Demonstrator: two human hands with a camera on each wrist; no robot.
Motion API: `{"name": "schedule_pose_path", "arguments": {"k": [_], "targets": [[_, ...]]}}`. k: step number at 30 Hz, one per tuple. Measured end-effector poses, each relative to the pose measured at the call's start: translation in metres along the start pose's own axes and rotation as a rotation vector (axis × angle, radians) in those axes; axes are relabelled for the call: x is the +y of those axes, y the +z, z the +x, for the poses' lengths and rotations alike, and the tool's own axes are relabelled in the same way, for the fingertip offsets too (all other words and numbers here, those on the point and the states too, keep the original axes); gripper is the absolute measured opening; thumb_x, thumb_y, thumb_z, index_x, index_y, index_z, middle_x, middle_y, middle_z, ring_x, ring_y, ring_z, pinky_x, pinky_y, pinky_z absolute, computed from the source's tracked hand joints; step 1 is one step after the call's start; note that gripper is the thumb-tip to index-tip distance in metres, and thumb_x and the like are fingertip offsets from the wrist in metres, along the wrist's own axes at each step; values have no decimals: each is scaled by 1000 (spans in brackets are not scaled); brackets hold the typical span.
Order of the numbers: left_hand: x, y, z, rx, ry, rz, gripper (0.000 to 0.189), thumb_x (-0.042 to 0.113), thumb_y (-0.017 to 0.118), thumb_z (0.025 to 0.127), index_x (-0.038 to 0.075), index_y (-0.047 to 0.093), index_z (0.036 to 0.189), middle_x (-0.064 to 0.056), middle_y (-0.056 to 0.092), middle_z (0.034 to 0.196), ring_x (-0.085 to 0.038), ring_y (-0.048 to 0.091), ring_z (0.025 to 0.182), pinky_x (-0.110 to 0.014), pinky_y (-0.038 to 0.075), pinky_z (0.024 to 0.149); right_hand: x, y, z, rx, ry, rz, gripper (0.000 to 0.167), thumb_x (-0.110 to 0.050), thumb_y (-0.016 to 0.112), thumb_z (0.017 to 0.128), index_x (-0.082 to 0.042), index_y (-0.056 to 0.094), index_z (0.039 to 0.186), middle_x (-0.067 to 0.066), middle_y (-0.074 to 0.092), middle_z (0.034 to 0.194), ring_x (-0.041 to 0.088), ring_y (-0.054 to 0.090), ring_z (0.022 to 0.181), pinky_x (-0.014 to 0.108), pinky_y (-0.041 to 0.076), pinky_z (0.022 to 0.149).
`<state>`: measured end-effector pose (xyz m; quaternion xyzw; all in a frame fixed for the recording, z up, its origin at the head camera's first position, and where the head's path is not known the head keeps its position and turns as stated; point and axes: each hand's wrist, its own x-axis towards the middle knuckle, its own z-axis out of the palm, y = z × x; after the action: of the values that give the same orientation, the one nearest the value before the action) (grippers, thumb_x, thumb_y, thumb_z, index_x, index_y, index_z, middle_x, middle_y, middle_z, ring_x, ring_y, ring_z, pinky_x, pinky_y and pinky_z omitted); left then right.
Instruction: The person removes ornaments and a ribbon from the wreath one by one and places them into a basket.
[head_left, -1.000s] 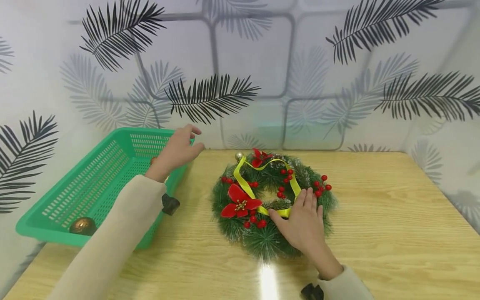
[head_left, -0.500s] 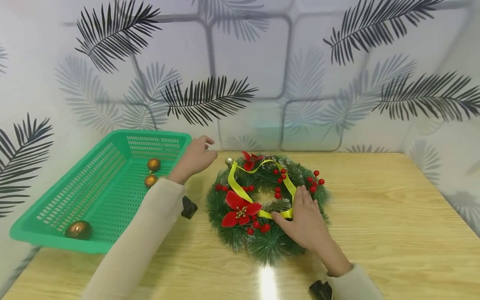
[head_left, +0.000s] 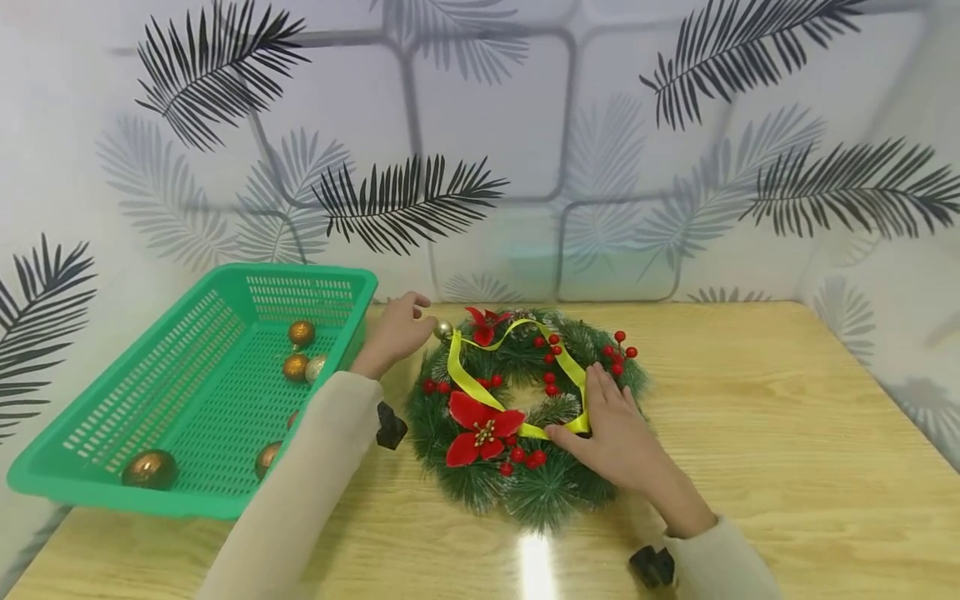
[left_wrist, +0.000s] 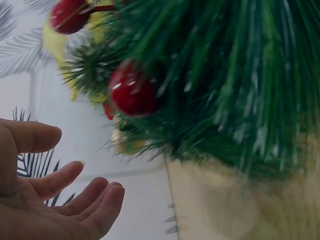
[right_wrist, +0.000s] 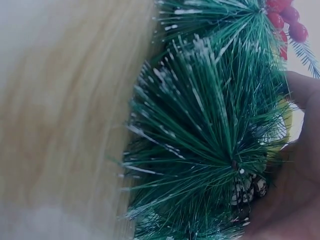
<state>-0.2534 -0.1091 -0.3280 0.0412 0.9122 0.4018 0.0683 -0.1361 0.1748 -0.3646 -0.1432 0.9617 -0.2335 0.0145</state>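
Note:
A green pine wreath (head_left: 536, 492) lies flat on the wooden table, trimmed with red berries and a red poinsettia (head_left: 480, 429). A yellow ribbon (head_left: 468, 379) loops across its middle. At the wreath's far left edge sits a small gold ball (head_left: 443, 330). My left hand (head_left: 397, 333) hovers just left of that ball, thumb and fingers apart; the left wrist view shows nothing between its fingers (left_wrist: 102, 210). My right hand (head_left: 622, 437) rests on the wreath's right side with its fingers extended, the thumb beside the ribbon. Needles in the right wrist view (right_wrist: 200, 120) partly hide that hand.
A green plastic basket (head_left: 112, 496) stands to the left, holding several ornament balls, among them a large bronze ball (head_left: 150, 470) and a pale gold ball (head_left: 316, 368). A patterned wall (head_left: 487, 125) rises behind the table (head_left: 787, 417).
My left hand has moved right and down, from above the basket's far right corner to beside the small gold ball. The right hand stays on the wreath. The view has shifted slightly.

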Motion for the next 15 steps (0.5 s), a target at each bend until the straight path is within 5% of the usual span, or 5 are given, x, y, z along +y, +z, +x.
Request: {"name": "schedule_pose_path", "arguments": {"k": [9, 15], "targets": [[-15, 14, 7, 0, 11, -7, 51, 23, 46, 97, 3, 38, 143, -22, 37, 147, -39, 37, 135, -53, 36, 107, 6, 2, 4, -19, -12, 6, 98, -56, 53, 90, 11, 11, 148, 28, 9, 156, 42, 12, 144, 59, 10, 115], [-25, 23, 11, -3, 61, -72, 48, 22, 47, 98, -1, 42, 139, -24, 45, 140, -39, 44, 129, -52, 41, 102, 8, 4, 3, 2, -8, -5, 98, -56, 53, 90, 11, 12, 148, 28, 10, 156, 42, 13, 144, 59, 11, 115]]}}
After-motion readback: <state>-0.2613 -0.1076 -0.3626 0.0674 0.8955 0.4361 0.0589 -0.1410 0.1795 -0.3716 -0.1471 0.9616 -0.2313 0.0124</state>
